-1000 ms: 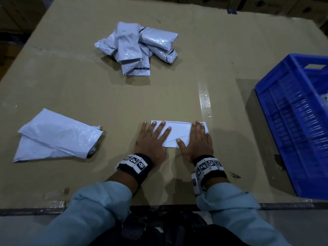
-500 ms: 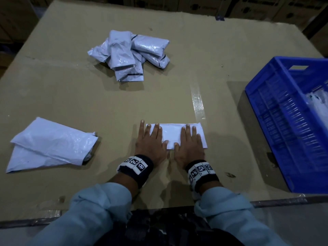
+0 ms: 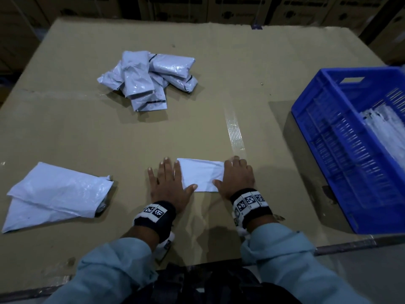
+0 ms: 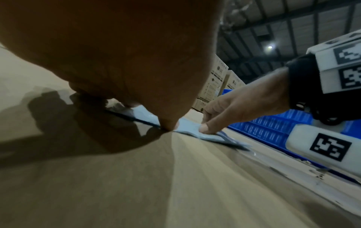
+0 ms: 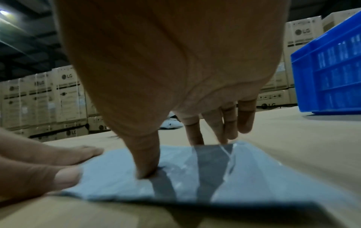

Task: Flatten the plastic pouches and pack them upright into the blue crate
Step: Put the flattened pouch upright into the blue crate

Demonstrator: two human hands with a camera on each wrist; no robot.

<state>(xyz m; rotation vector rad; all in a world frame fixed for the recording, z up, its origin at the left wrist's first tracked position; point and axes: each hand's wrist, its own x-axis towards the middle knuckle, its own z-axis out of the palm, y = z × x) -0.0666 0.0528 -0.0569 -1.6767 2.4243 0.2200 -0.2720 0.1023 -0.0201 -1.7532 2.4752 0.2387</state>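
Flat white plastic pouch (image 3: 200, 174) lies on cardboard-covered desk (image 3: 219, 73), long axis 9-to-3. Left hand (image 3: 167, 185) and right hand (image 3: 237, 176), fingers spread flat, press its ends. Blue slatted plastic crate (image 3: 341, 137) at 3 o'clock, right hand nearer.

under both palms a smooth, faintly glossy plastic pouch (image 3: 200, 174) on matt brown cardboard (image 3: 197, 128); right of the right hand, a ribbed plastic crate (image 3: 341, 137).

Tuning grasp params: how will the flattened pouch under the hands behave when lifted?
Likely floppy: the pouch lies thin and flat under the left hand and right hand. Probably light, as it looks empty. Possibly slippery: its plastic is glossy in the right wrist view, and it may slide on the cardboard tabletop.
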